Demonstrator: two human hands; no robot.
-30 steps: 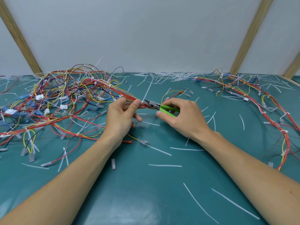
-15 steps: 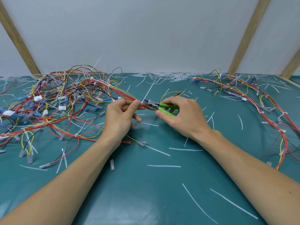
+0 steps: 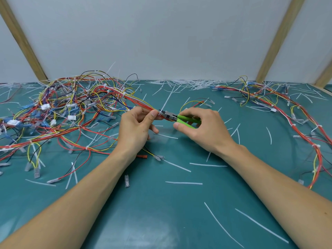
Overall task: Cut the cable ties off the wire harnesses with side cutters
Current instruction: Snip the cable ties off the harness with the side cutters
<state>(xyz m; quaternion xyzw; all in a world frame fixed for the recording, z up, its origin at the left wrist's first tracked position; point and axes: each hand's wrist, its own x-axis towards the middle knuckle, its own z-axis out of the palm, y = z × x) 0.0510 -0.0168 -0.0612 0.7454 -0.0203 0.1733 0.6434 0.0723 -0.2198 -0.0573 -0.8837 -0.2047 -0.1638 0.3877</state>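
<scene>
Teal mat point(image 3: 161, 212); my left hand point(image 3: 136, 128) pinches the harness point(image 3: 140, 102), right hand point(image 3: 203, 128) grips cutters point(image 3: 177, 118) beside it. Crowded blades could nick wire.

Glossy green plastic-handled side cutters point(image 3: 177, 119), dull metal head, smooth teal mat point(image 3: 161, 212), wooden posts point(image 3: 280, 36)

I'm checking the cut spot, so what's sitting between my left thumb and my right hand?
In the head view, the metal head of the green-handled side cutters spans that gap, nose at the red wire bundle pinched by the left hand; the right hand grips the handles.
</scene>
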